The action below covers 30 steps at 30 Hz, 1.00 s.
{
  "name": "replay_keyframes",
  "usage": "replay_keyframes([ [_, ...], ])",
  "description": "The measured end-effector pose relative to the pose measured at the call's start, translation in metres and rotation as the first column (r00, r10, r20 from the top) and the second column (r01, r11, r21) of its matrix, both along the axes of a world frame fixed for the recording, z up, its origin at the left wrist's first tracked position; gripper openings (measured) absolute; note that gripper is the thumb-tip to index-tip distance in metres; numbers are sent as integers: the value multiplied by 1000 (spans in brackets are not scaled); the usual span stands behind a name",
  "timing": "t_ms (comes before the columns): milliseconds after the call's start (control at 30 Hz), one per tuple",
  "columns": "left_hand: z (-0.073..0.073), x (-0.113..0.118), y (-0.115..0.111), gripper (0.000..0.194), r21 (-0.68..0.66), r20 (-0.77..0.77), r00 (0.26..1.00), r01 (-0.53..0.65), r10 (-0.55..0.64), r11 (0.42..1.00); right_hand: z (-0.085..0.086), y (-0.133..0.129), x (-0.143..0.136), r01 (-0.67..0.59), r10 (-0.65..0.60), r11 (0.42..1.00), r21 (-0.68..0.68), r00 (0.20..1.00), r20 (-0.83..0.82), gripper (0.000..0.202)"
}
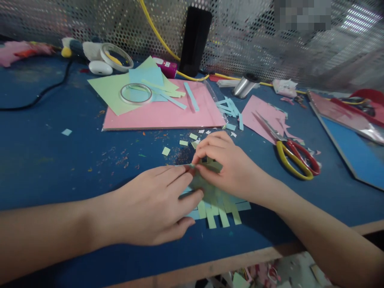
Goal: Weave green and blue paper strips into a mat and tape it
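Observation:
A piece of woven green and blue paper strips (pixel 223 210) lies on the blue table near its front edge, partly hidden by both hands. My left hand (pixel 159 204) rests over its left side, palm down with the fingers a little apart. My right hand (pixel 225 164) pinches the paper's upper edge between thumb and index finger, right beside the left fingertips. Loose strip ends stick out below and to the right of the hands. Small cut green pieces (pixel 166 151) lie just beyond the hands.
Behind the hands lies a pink paper pack (pixel 162 118) with green and blue sheets and a tape roll (pixel 136 93) on it. Scissors (pixel 295 158) with red and yellow handles lie at right. A black phone (pixel 195 42) leans against the mesh wall.

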<state>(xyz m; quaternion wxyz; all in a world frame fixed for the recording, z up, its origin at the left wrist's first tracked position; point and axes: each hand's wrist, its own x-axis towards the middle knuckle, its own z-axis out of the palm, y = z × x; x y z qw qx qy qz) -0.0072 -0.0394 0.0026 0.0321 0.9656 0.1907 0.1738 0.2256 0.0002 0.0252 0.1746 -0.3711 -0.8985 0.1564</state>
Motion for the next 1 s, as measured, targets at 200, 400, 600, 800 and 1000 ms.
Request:
replay_keyframes([
  [200, 1, 0, 1, 34, -1, -10, 1000, -5, 5, 1000, -2, 4, 7, -84, 93, 985, 153, 994, -52, 11],
  [400, 3, 0, 1, 34, -14, -9, 1000, -13, 13, 1000, -3, 7, 12, -163, 174, 972, 169, 984, -51, 14],
  [600, 3, 0, 0, 34, -10, -1, 1000, -27, 27, 1000, -1, 9, 14, -201, 195, 929, 311, 980, 51, 17],
  [800, 3, 0, 0, 33, -23, -13, 1000, -24, 24, 999, -1, 4, 11, -187, 186, 955, 228, 982, 24, 20],
  [1000, 2, 0, 0, 34, -35, -12, 1000, -22, 21, 999, -5, 5, 11, -230, 239, 966, 122, 969, -66, 18],
])
